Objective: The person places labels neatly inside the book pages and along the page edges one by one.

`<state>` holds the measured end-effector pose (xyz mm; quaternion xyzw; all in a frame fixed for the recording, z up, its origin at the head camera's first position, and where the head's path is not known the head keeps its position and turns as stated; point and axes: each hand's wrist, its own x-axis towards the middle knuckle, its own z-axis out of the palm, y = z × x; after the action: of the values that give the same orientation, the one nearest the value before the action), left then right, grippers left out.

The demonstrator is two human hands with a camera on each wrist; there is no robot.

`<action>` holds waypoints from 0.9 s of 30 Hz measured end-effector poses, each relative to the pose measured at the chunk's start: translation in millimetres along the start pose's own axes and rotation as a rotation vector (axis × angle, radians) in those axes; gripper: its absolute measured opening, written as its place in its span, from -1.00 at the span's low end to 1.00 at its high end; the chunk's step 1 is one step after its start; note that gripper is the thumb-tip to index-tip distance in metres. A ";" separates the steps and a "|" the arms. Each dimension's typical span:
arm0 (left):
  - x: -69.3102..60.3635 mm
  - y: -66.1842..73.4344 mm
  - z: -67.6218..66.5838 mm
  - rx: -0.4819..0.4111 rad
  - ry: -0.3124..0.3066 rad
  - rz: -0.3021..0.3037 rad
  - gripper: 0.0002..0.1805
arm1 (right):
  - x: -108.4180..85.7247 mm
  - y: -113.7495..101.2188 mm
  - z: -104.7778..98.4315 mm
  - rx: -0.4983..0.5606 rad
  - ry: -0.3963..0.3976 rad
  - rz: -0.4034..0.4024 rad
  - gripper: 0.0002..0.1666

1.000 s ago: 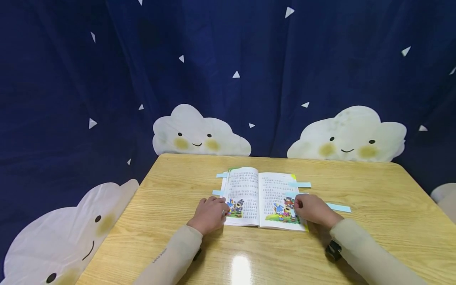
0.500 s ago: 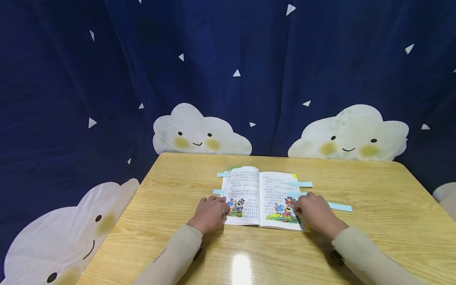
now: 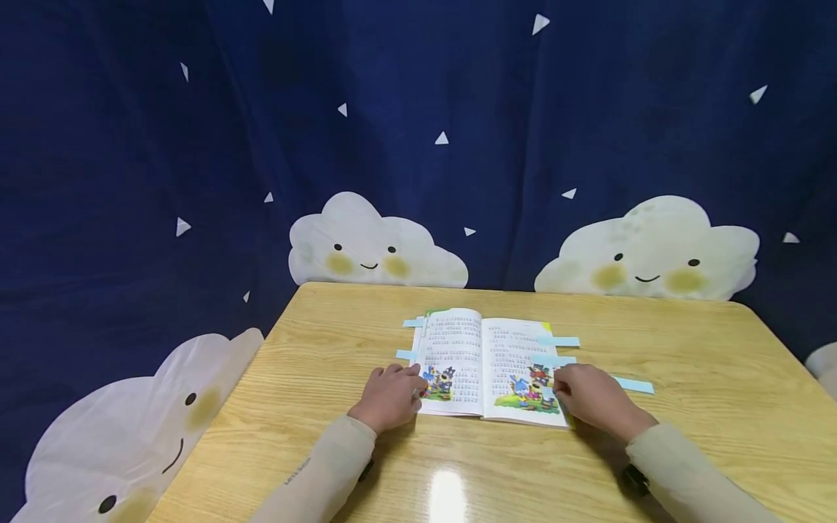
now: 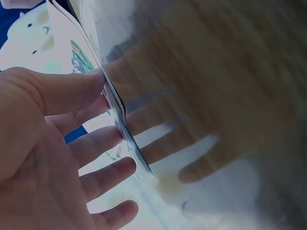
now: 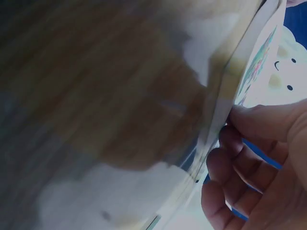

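Note:
An open picture book [image 3: 458, 349] lies on the wooden table, text and cartoon animals on both pages. At its left edge is my left hand [image 3: 390, 396]. In the left wrist view that hand's thumb touches the page edge [image 4: 113, 93], while the other fingers reach out fairly straight. My right hand [image 3: 591, 392] is at the lower right edge, beside the coloured illustration. In the right wrist view its thumb and forefinger meet at the page edge [image 5: 225, 103], pinching there, with the other fingers curled. Its fingertips are partly hidden in the head view.
Pale blue strips stick out of the book: an upper left strip [image 3: 413, 322], a lower left strip [image 3: 405, 354], an upper right strip [image 3: 564, 341] and a lower right strip [image 3: 556, 360]. Another strip [image 3: 634, 385] shows beyond my right hand. Behind the table [image 3: 353, 319] hangs a navy curtain [image 3: 392, 87].
My right hand has turned slightly and shifted a little right along the page's lower right edge. The left hand stays at the left edge. The whole head view has shifted slightly.

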<state>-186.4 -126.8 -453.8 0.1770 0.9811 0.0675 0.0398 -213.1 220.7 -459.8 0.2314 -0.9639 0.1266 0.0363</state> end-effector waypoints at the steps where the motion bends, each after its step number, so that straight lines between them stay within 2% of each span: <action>1: -0.3 0.2 -0.8 -0.001 -0.002 -0.002 -0.78 | -1.1 0.7 -0.1 0.004 0.016 -0.011 -0.70; 7: -1.4 1.0 -3.2 -0.011 -0.005 -0.014 -0.77 | 1.9 -2.5 -2.9 -0.029 0.018 -0.040 -0.64; 12: -0.5 3.0 -1.1 -0.023 -0.013 -0.014 -0.73 | 1.6 -2.6 -6.8 0.007 -0.052 0.018 -0.72; 18: 0.4 3.3 -1.0 -0.031 -0.005 -0.028 -0.69 | 6.1 -4.6 -9.6 0.031 -0.065 0.022 -0.73; 27: 0.6 3.1 2.3 -0.074 0.020 -0.014 -0.73 | 23.3 -27.8 -9.1 0.078 -0.083 -0.013 -0.84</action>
<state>-185.7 -123.4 -455.6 0.1681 0.9794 0.1054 0.0371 -221.0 189.0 -441.7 0.2439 -0.9574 0.1539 -0.0121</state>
